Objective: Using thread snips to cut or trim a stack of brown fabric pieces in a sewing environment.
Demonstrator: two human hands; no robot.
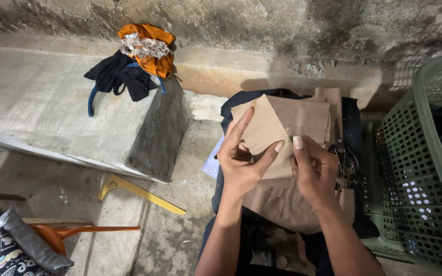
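Both my hands hold up a folded piece of tan fabric above a pile of more tan pieces lying on dark cloth. My left hand grips its lower left edge, index finger stretched up along the fold and thumb pressing the front. My right hand pinches the fabric's lower middle with thumb and fingers. A bit of frayed thread sticks out beside my right hand.
A green plastic lattice basket stands at the right. A concrete block at the left carries black and orange cloths. A yellow set-square ruler lies on the floor. An orange-handled tool and patterned bag sit bottom left.
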